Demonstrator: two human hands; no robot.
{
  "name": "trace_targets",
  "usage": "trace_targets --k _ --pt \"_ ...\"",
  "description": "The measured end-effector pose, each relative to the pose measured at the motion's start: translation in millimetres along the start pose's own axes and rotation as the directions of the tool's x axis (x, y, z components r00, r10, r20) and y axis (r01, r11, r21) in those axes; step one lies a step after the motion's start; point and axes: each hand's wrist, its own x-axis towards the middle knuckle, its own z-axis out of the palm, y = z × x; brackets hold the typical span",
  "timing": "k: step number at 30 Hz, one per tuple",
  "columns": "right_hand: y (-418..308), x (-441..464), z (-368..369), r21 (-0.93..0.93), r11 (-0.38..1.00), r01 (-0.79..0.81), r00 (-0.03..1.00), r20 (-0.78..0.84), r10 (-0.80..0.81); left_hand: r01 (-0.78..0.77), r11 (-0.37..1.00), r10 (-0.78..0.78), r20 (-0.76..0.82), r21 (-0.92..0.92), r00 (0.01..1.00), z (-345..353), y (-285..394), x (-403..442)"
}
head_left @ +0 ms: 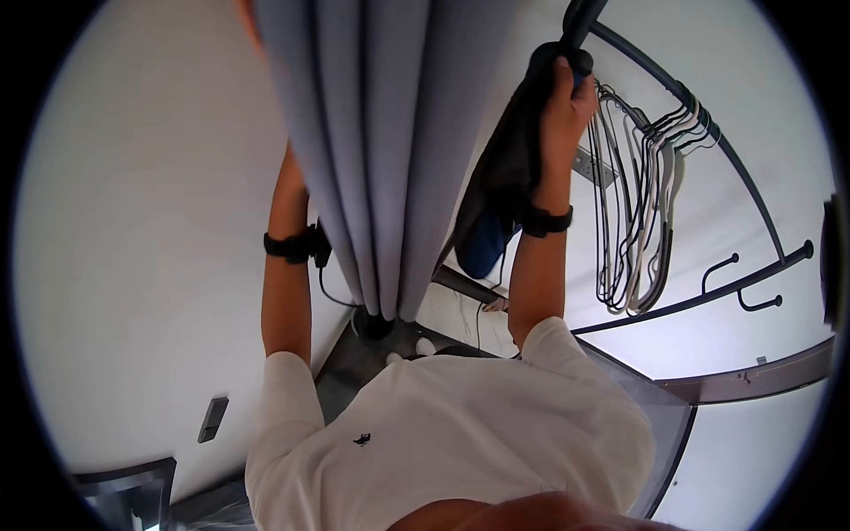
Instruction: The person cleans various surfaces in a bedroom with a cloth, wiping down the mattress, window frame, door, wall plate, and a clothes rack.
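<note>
A long grey curtain [390, 133] hangs in folds down the middle of the view. My left arm reaches up behind its left edge, so most of my left hand is hidden; a blurred bit of skin [249, 25] shows at the top beside the cloth. At the upper right, my right hand [567, 99] is closed around the top of a dark cloth item [509, 150], black with a dark blue lower part. That item hangs down from my fingers beside the end of the clothes rack [580, 22]; its exact kind is unclear.
Several wire hangers [633, 212] hang from the rack's curved bar, right of my right hand. Below are a lower bar with hooks [760, 301] and a wall socket [595, 166]. A wall switch [212, 419] sits at lower left. Thin cables hang near both wrists.
</note>
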Motion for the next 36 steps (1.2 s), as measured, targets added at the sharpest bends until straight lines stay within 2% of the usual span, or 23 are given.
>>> trace_targets --k 1,2,4,9,11,12,13,14,16,17,19,21,22,23,25,27,28,29,30,31,32,34,36 --pt "-1 0 4 0.032 0.995 -0.094 0.996 0.013 0.094 0.016 1.000 -0.016 -0.018 -0.003 1.000 -11 -3 -16" --pt "-2 -5 7 0.037 0.995 -0.088 0.996 0.009 0.087 0.030 0.999 -0.031 -0.040 -0.013 0.999 -23 -6 -34" --pt "12 -18 12 -0.110 0.994 -0.015 0.999 -0.034 0.011 0.062 0.998 -0.064 -0.094 -0.030 0.993 -48 -17 -73" --pt "29 -34 8 -0.062 0.998 -0.031 0.998 -0.054 0.028 0.019 0.996 -0.039 -0.251 -0.082 0.967 -90 -34 -162" --pt "34 -38 9 -0.111 0.987 0.114 0.992 -0.043 -0.120 -0.109 0.993 0.093 -0.320 -0.033 0.943 -94 -20 -173" --pt "38 -40 9 -0.110 0.988 0.104 0.993 -0.039 -0.109 -0.186 0.981 0.196 -0.345 0.060 0.918 -87 -5 -170" --pt "44 -42 9 -0.205 0.971 0.124 0.987 -0.077 -0.142 -0.171 0.878 0.357 -0.374 0.447 0.856 -55 30 -154" --pt "49 -46 9 -0.297 0.945 0.135 0.979 -0.110 -0.174 -0.154 0.876 0.349 -0.380 0.457 0.856 -32 58 -147" --pt "52 -51 11 -0.270 0.957 0.108 0.977 -0.148 -0.152 -0.436 0.734 0.610 -0.223 0.521 0.760 3 91 -144" --pt "47 -54 14 -0.243 0.965 0.099 0.978 -0.156 -0.139 -0.425 0.731 0.606 -0.222 0.535 0.764 17 91 -154" --pt "32 -51 13 -0.209 0.974 0.089 0.980 -0.158 -0.123 -0.611 0.766 0.632 -0.407 0.198 0.660 36 85 -174" --pt "22 -40 2 -0.047 0.999 -0.020 0.999 -0.051 0.017 -0.742 0.633 0.773 -0.126 0.218 0.622 30 56 -186" --pt "24 -32 1 0.081 0.995 -0.063 0.995 -0.073 0.068 -0.735 0.596 0.794 -0.101 0.322 0.599 39 47 -186" --pt "17 -21 4 0.181 0.974 -0.139 0.985 -0.076 0.155 -0.760 0.584 0.782 0.055 0.285 0.621 49 58 -179" --pt "-2 -6 4 0.268 0.939 -0.217 0.964 -0.089 0.249 -0.611 0.747 0.521 0.340 0.263 0.783 47 57 -190" --pt "-18 -6 12 0.519 0.756 -0.398 0.802 -0.202 0.561 -0.450 0.874 0.332 0.450 0.185 0.829 77 63 -185" --pt "-15 -10 17 0.507 0.788 -0.348 0.845 -0.194 0.498 -0.375 0.897 0.236 0.462 0.235 0.855 92 63 -177" --pt "26 -17 6 0.254 0.927 -0.278 0.923 -0.195 0.330 -0.296 0.911 0.136 0.468 0.287 0.873 106 58 -167" --pt "65 -23 -7 -0.018 0.985 -0.172 0.976 -0.142 0.167 -0.284 0.907 0.129 0.436 0.311 0.891 117 43 -155" --pt "28 -33 3 0.113 0.984 -0.138 0.989 -0.028 0.142 -0.271 0.903 0.124 0.402 0.333 0.907 126 22 -144" --pt "36 -44 4 0.116 0.980 -0.163 0.986 -0.022 0.167 -0.163 0.945 0.051 0.366 0.283 0.929 135 2 -133" --pt "61 -45 4 0.018 0.989 0.144 0.990 -0.012 -0.143 0.025 0.973 -0.104 0.335 0.231 0.937 149 -31 -110" --pt "56 -49 2 -0.023 0.998 0.059 0.998 -0.003 -0.059 0.116 0.987 -0.147 0.313 0.115 0.938 163 -63 -92"
